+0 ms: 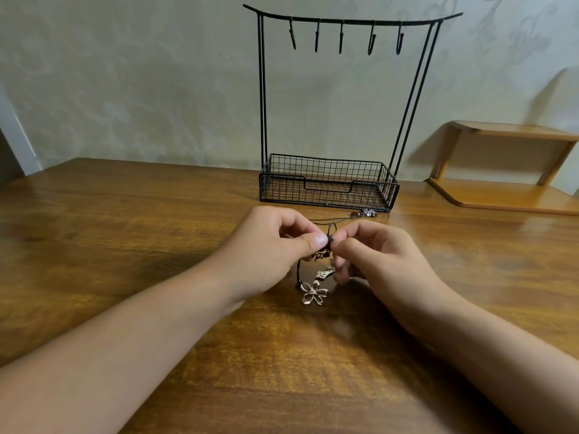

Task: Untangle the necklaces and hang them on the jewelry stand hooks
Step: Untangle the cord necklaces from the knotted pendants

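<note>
Both the left hand [269,242] and the right hand [372,255] pinch the tangled necklaces [327,242] between thumb and fingers, just above the worktop [125,230] (flower pendant [313,292] dangling below the grip); jewelry stand [329,183] stands beyond.

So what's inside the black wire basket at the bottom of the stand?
Nothing shows inside the wire basket; through the mesh you see only its floor. The necklaces are outside it, pinched by the left hand and right hand. The hooks above are bare.
</note>
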